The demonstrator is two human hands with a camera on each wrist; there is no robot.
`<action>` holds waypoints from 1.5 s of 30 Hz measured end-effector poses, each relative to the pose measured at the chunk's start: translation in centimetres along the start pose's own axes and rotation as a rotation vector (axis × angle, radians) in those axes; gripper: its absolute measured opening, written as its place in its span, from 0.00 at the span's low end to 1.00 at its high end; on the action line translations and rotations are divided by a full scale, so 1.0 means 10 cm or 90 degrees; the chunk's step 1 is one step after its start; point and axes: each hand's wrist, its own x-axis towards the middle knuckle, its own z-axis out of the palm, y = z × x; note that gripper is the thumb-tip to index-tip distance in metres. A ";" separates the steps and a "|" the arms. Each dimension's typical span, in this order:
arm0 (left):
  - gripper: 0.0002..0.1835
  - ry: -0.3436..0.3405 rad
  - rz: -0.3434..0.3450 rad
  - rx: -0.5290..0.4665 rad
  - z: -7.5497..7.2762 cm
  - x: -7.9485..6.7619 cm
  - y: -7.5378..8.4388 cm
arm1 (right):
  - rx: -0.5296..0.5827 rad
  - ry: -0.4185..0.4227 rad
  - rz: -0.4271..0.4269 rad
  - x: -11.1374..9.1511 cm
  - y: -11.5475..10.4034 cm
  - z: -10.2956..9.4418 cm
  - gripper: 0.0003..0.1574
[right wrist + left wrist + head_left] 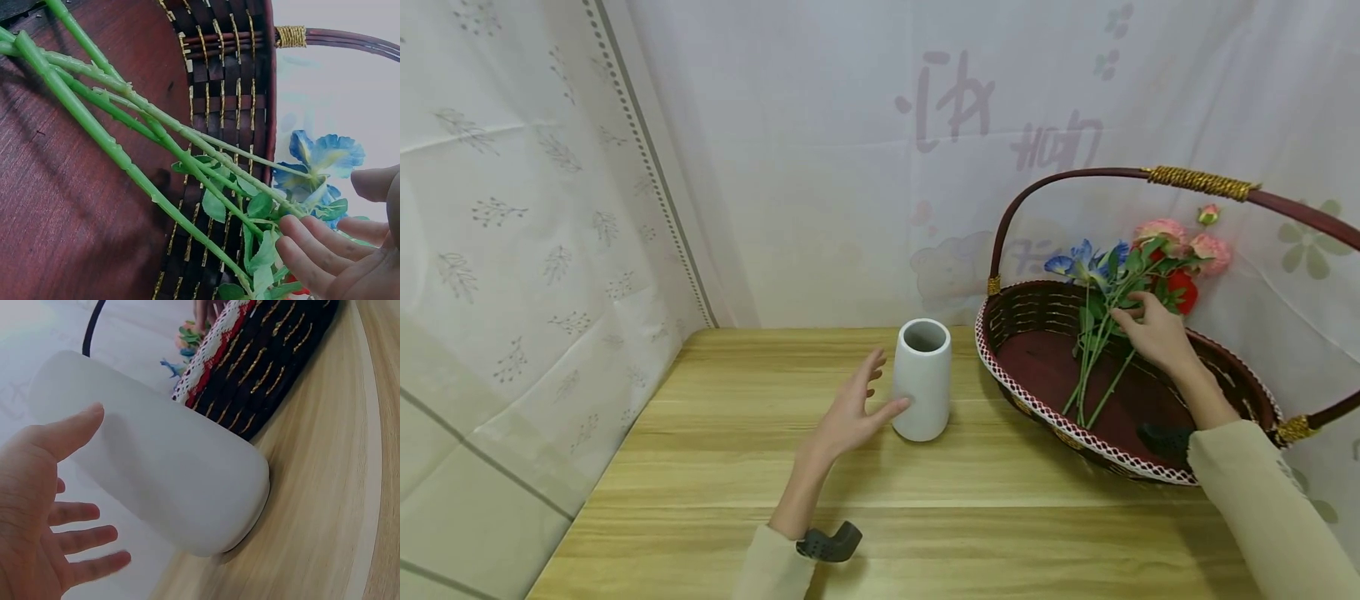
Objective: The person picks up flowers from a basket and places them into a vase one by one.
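Live at the table [700, 475]: it's backed by rear cloth [805, 183] and bordered on its L by side cloth [535, 200]. Vase [922, 392] is stood nr ctr, twd the back; L hand [853, 412] is held just L of it, contact unclear. To vase's R, w/ a small gap btwn, basket [1030, 367] is parked, arched over by its handle [1202, 182]. Stems [122, 158] are laid in basket, ends aimed frontward; blooms [1161, 235] are extended past back rim. R hand [1153, 333] is held over basket, beside stems' upper parts.

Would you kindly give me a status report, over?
Left hand beside upright white vase, contact unclear. Right hand loosely spread at flower stems in basket. Nothing visibly blocking either.
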 end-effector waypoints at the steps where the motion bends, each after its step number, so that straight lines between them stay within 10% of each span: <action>1: 0.49 0.000 0.000 0.001 0.01 0.00 0.00 | 0.001 0.000 0.003 0.01 0.01 0.00 0.49; 45: 0.55 0.014 0.036 -0.043 0.32 0.20 0.03 | 0.261 -0.039 0.089 0.19 0.21 0.29 0.42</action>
